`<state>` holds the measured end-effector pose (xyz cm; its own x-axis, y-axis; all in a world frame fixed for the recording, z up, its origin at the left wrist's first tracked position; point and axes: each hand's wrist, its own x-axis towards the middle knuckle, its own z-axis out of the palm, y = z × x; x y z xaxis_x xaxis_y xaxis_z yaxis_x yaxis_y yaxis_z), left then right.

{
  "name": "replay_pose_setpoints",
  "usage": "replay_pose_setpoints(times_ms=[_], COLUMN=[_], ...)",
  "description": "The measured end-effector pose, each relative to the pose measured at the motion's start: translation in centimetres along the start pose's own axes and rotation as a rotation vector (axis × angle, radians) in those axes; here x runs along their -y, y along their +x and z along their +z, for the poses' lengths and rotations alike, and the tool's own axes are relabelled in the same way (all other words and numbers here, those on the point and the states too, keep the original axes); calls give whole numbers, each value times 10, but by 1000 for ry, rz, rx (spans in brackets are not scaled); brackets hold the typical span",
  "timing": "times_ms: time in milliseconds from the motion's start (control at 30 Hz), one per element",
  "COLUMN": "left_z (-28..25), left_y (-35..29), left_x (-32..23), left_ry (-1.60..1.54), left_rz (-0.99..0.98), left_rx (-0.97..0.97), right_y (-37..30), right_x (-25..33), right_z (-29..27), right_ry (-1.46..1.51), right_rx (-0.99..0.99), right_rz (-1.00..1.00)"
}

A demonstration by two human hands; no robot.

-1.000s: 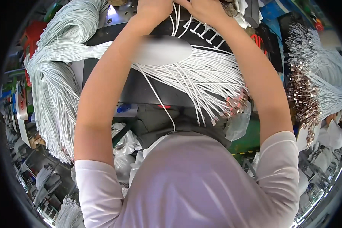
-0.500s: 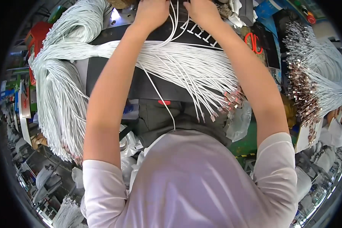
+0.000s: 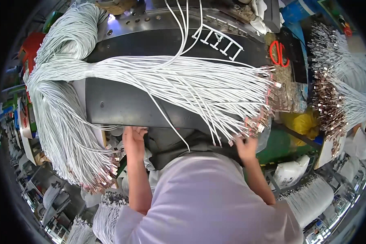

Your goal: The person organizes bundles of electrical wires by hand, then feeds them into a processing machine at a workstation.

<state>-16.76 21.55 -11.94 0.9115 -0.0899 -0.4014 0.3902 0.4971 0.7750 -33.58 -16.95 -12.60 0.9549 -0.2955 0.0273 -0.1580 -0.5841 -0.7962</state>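
Note:
A large bundle of white cables (image 3: 171,81) lies across a black work surface (image 3: 122,103), gathered at the left and fanned out to the right. Reddish stripped ends with small pale connectors (image 3: 254,124) finish the fan. My left hand (image 3: 134,140) is at the surface's front edge, fingers loosely extended and holding nothing visible. Beside the lower connector ends is my right hand (image 3: 247,148), its fingers slightly blurred; whether they grip any cable I cannot tell. One single cable (image 3: 173,124) hangs over the front edge toward my shirt. A few cables rise away at the far side.
A white plastic ladder-shaped piece (image 3: 218,40) lies on the far part. Red-handled scissors (image 3: 279,53) rest at the right. More cable bundles (image 3: 65,134) hang at the left, and another (image 3: 341,89) stands at the right. A yellow bag (image 3: 303,126) sits below the right edge.
Both my hands have come back from the far side of the bench to its front edge. The view has shifted, showing more of the bench and the whole white plastic piece.

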Motion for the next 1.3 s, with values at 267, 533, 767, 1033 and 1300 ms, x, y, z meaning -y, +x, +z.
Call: replay_pose_setpoints(times_ms=[267,533,767,1033,1300], left_z=[-17,-36,-22,9,128], left_y=[12,16,16,-1,-31], left_x=[3,10,3,23,-43], left_ry=[47,12,1,46,865], left_rz=[35,15,-18,63,806], left_rx=[-230,-204,-277,-296,342], right_y=[-6,10,23,47,143], right_x=[-25,-24,-11,3,63], right_z=[22,4,4,-39,-162], right_ry=[-84,-189,-127,-4,559], right_rx=[19,245,192,478,375], right_rz=[201,54,59,232,42])
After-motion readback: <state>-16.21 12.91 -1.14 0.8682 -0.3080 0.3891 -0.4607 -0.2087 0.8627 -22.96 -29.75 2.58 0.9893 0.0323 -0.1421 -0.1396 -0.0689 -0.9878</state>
